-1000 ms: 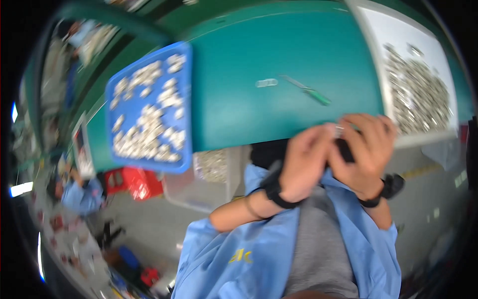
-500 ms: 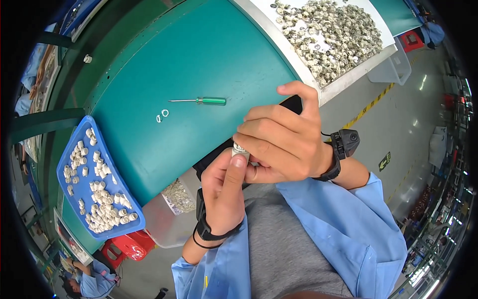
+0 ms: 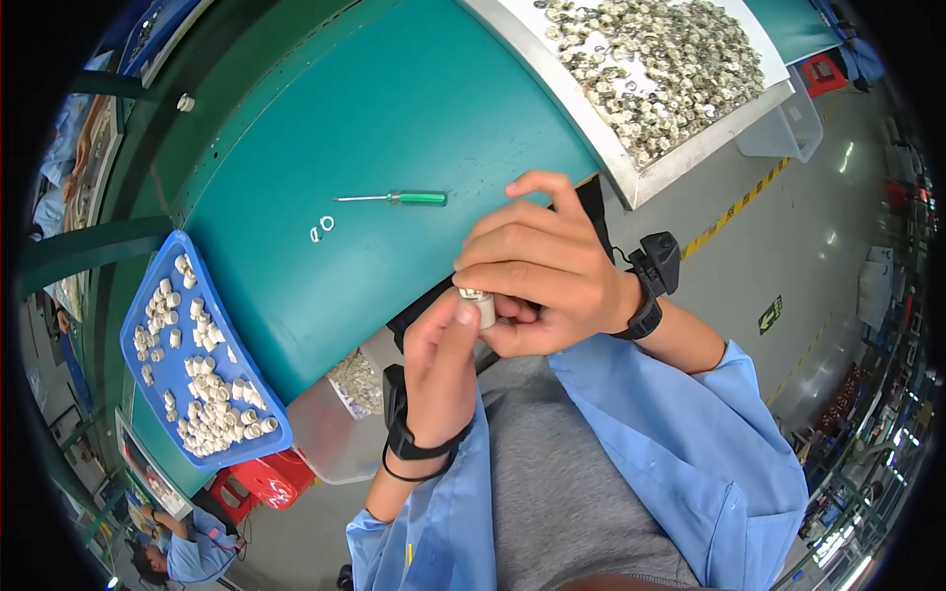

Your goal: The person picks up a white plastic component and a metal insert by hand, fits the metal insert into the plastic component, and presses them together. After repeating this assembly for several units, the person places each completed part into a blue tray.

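Note:
Both my hands meet just off the near edge of the teal table. My left hand and my right hand pinch a small white cylindrical part with a metal ring on its end. A black strap sits on each wrist. A green-handled screwdriver lies on the table beyond my hands, with two small white rings beside it.
A blue tray of several white cylindrical parts lies at the table's left end. A white tray heaped with small metal rings stands at the right. A clear bin hangs under the table edge. Another person sits at lower left.
The view has swung and tilted, so the table and trays shifted across the picture. My hands stay together on the small part, with fingers slightly shifted.

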Demonstrator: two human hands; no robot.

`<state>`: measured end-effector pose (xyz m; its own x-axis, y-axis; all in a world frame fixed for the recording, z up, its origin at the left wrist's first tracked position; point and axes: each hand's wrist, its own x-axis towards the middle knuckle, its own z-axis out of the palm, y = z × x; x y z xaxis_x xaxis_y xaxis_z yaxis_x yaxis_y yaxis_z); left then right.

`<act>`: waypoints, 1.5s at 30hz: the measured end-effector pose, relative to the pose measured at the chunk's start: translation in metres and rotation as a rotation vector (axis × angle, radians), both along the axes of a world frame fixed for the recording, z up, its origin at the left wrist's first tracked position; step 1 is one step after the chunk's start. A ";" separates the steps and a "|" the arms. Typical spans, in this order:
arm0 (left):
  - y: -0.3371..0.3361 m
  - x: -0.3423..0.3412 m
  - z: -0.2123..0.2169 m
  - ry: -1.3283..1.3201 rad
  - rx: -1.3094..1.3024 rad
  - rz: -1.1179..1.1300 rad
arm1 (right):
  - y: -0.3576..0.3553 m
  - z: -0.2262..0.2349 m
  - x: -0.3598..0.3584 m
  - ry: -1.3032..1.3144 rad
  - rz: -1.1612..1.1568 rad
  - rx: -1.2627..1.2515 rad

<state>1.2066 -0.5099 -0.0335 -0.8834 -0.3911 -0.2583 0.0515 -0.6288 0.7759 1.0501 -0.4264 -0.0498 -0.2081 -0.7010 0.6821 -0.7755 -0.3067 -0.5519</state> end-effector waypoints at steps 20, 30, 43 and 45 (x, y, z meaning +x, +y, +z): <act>0.024 0.011 0.003 -0.085 -0.288 0.057 | 0.008 0.023 0.005 0.137 -0.016 0.041; 0.018 0.012 -0.002 -0.014 -0.282 0.037 | 0.004 0.018 0.002 0.115 0.044 -0.045; -0.202 -0.144 0.006 -0.126 -1.312 0.123 | 0.052 0.008 -0.150 0.214 -0.622 0.390; -0.256 -0.200 -0.002 -0.178 -1.383 0.171 | 0.064 0.003 -0.180 0.242 -0.742 0.422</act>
<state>1.0062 -0.7660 -0.0358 -0.7963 -0.5150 0.3173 -0.1141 0.6430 0.7574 0.8706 -0.3627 -0.0466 -0.5923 -0.6456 0.4820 -0.8039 0.5136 -0.3000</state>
